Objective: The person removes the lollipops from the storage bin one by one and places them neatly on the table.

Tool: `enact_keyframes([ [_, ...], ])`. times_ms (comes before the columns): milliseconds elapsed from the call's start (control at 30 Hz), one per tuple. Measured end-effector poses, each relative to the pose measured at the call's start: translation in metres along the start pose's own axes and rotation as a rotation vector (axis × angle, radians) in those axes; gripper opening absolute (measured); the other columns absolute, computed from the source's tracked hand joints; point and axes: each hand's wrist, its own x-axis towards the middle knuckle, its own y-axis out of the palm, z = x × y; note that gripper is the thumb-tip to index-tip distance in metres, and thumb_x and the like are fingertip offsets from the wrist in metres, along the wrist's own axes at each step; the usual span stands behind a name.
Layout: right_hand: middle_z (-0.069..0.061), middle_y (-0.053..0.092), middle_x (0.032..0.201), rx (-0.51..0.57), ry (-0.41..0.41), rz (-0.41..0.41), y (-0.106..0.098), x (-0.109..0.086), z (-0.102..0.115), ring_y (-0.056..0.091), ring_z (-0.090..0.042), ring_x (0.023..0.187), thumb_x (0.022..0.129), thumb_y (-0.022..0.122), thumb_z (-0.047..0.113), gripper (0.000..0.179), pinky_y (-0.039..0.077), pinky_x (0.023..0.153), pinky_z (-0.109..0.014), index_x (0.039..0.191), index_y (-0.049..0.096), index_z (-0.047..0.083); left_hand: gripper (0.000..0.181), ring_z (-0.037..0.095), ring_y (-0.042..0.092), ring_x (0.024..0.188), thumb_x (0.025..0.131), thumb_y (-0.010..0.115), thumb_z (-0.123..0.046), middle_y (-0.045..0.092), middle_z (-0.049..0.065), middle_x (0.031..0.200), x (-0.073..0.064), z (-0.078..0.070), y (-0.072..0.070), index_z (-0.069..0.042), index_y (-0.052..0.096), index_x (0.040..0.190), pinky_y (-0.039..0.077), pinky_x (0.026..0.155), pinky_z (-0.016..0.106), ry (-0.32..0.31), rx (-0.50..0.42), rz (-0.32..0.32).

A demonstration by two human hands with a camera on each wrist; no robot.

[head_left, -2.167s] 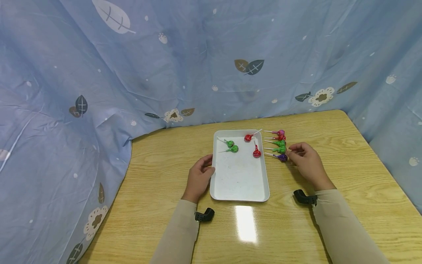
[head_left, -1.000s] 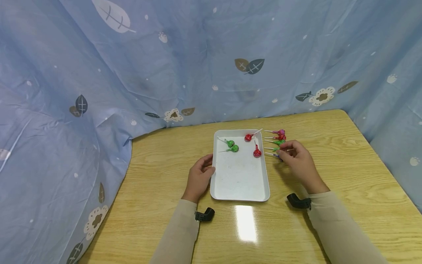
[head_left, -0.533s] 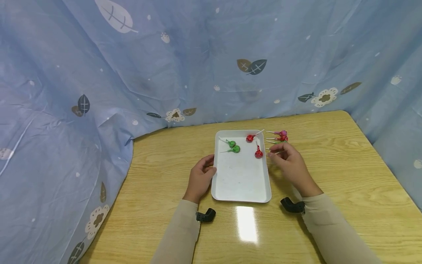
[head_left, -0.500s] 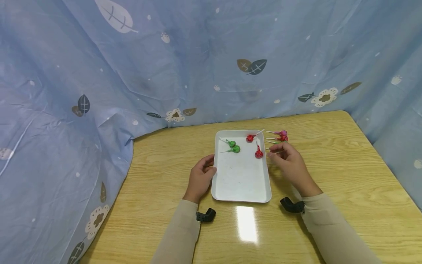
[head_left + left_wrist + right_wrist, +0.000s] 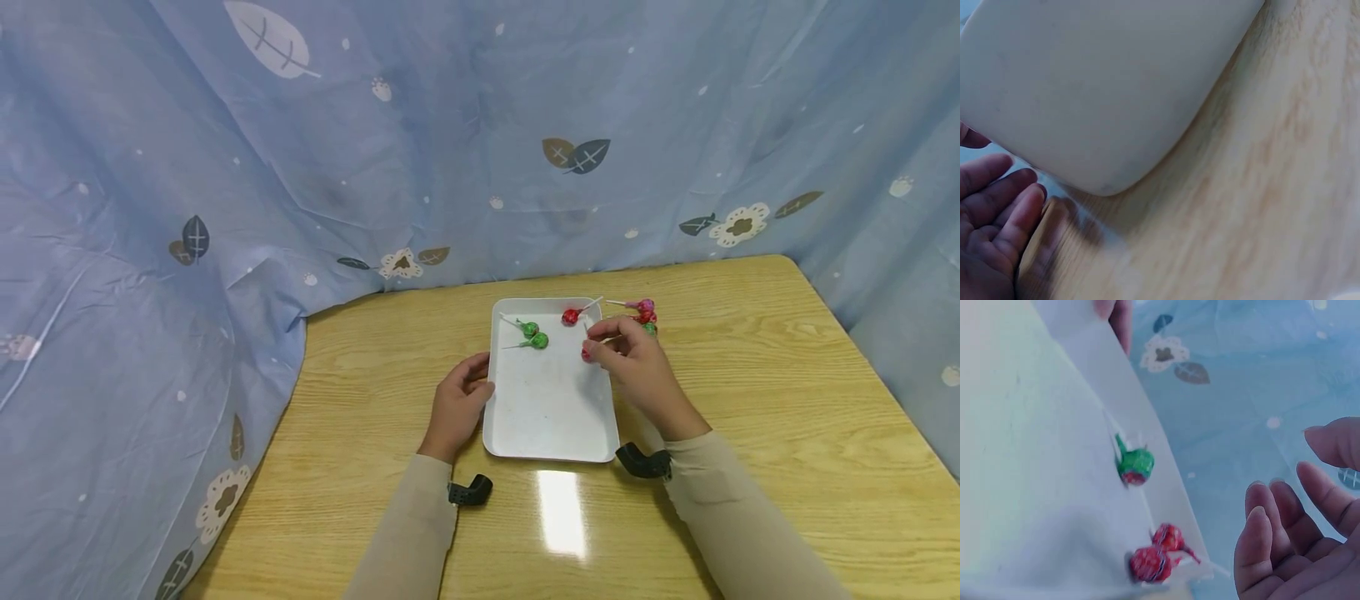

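A white rectangular tray (image 5: 551, 417) lies on the table. My left hand (image 5: 456, 408) is at its left side, fingers touching the edge; in the left wrist view the fingers (image 5: 1022, 219) are loosely bent. My right hand (image 5: 637, 367) is over the tray's right rim, its fingertips by a red lollipop (image 5: 586, 354) that they partly cover. Nothing shows between the fingers of the right hand (image 5: 1310, 575) in the right wrist view. Inside the tray lie two green lollipops (image 5: 538, 340) at upper left and another red lollipop (image 5: 570, 317) at upper right.
Right of the tray, a pink lollipop (image 5: 643, 307), a red one (image 5: 648, 317) and a green one (image 5: 649, 330) show behind my right hand, which hides others there. A blue patterned curtain (image 5: 450, 125) hangs behind the wooden table (image 5: 360, 375).
My right hand has moved left from beside the row of lollipops, across it, to the tray's right rim. The left hand stays at the tray. The tray's lollipops appear unmoved.
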Motion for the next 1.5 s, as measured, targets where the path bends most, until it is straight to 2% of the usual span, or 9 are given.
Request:
enact_keyframes([
  [67,-0.018,0.067,0.118,0.011,-0.007,0.012,0.004,0.003,0.002,0.067,-0.038,0.1,0.107,0.07,0.013,0.026,0.059,0.081,-0.035,0.124,0.065,-0.005,0.047,0.03,0.069,0.113,0.103,0.067,-0.001,0.07,0.012,0.135,0.0,0.0,0.0,-0.007,0.065,0.149,0.057,0.094,0.035,0.002,0.001,-0.001],
  [267,-0.017,0.067,0.122,-0.02,-0.031,0.049,0.015,0.013,0.006,0.062,-0.028,0.097,0.106,0.072,0.014,0.021,0.052,0.078,-0.029,0.121,0.067,0.0,0.047,0.033,0.069,0.114,0.102,0.068,-0.001,0.07,0.015,0.135,0.0,0.002,-0.001,-0.004,0.065,0.149,0.056,0.094,0.034,0.011,-0.013,-0.005],
  [533,-0.011,0.066,0.125,-0.018,-0.026,0.095,0.023,0.02,0.019,0.061,-0.03,0.099,0.107,0.072,0.02,0.022,0.052,0.078,-0.037,0.123,0.067,0.006,0.047,0.028,0.07,0.111,0.102,0.068,-0.003,0.071,0.012,0.134,0.0,0.0,-0.001,-0.006,0.065,0.15,0.058,0.094,0.036,0.001,-0.011,0.003],
  [633,-0.013,0.066,0.122,0.016,-0.023,0.11,0.026,0.023,0.025,0.062,-0.033,0.099,0.107,0.071,0.019,0.022,0.054,0.08,-0.04,0.123,0.066,0.004,0.047,0.026,0.07,0.111,0.102,0.067,-0.004,0.071,0.01,0.133,0.0,0.0,-0.001,-0.006,0.065,0.149,0.058,0.095,0.037,-0.001,-0.005,0.0],
  [900,-0.016,0.065,0.116,0.084,-0.028,0.116,0.041,0.028,0.033,0.063,-0.03,0.091,0.107,0.07,0.014,0.024,0.054,0.076,-0.031,0.124,0.066,-0.002,0.047,0.024,0.071,0.108,0.102,0.067,-0.007,0.072,0.007,0.131,0.0,-0.001,-0.001,-0.01,0.066,0.149,0.059,0.092,0.036,-0.013,0.029,-0.002],
  [1067,-0.016,0.065,0.117,0.096,-0.023,0.098,0.049,0.035,0.029,0.063,-0.038,0.093,0.107,0.07,0.012,0.023,0.054,0.076,-0.032,0.124,0.066,-0.003,0.047,0.023,0.071,0.108,0.101,0.067,-0.006,0.072,0.008,0.131,0.001,-0.001,-0.001,-0.008,0.066,0.149,0.059,0.093,0.036,-0.009,0.027,-0.003],
  [1200,-0.017,0.065,0.117,0.097,-0.008,0.089,0.054,0.039,0.022,0.062,-0.042,0.094,0.106,0.069,0.01,0.024,0.055,0.078,-0.038,0.123,0.065,-0.006,0.048,0.024,0.071,0.109,0.101,0.067,-0.006,0.072,0.009,0.132,0.001,0.0,-0.001,-0.007,0.066,0.149,0.059,0.093,0.037,0.002,0.024,0.003],
  [1367,-0.017,0.066,0.115,0.069,0.014,0.085,0.062,0.042,0.014,0.06,-0.046,0.094,0.105,0.071,0.011,0.025,0.053,0.075,-0.036,0.122,0.067,-0.006,0.048,0.025,0.071,0.11,0.101,0.067,-0.006,0.072,0.008,0.131,0.002,0.001,-0.002,-0.007,0.066,0.148,0.059,0.094,0.038,0.004,0.021,0.003],
  [1500,-0.013,0.067,0.115,0.015,0.04,0.084,0.066,0.043,0.007,0.06,-0.031,0.089,0.104,0.074,0.015,0.026,0.051,0.074,-0.034,0.122,0.068,-0.003,0.047,0.025,0.071,0.109,0.101,0.067,-0.005,0.072,0.009,0.131,0.001,0.001,-0.001,-0.006,0.066,0.148,0.059,0.093,0.037,-0.002,0.017,0.004],
])
